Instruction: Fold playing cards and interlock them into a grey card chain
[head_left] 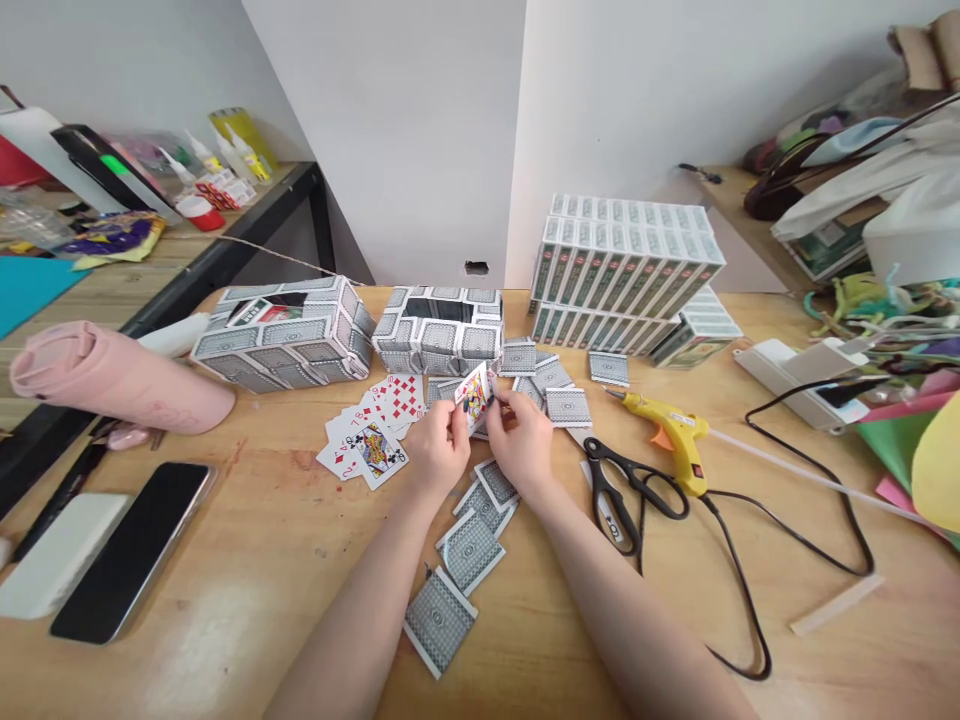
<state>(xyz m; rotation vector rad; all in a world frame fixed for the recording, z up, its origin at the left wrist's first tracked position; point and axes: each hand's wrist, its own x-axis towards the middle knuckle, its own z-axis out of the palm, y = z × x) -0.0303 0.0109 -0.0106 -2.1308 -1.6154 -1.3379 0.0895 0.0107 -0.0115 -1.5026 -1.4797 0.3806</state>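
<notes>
Between my two hands, just above the table, a playing card point(475, 396) with a coloured court figure is held up. My left hand point(439, 447) pinches its left side, fingers closed. At its right edge, my right hand point(523, 440) is closed on the card too. Face-up cards point(381, 449), among them a queen of clubs and several diamonds, fan out left of my hands. Below and between my forearms lie grey-backed cards point(470, 551) with folded edges. More grey-backed cards point(568, 406) lie behind and right of my right hand.
Two card-covered boxes point(439, 340) point(285, 340) stand behind. Stacked card packs point(622, 265) rise at back right. Black scissors point(622, 490) and a yellow glue gun point(679, 430) with its cord lie right. A phone point(135, 550) and pink roll point(120, 375) lie left.
</notes>
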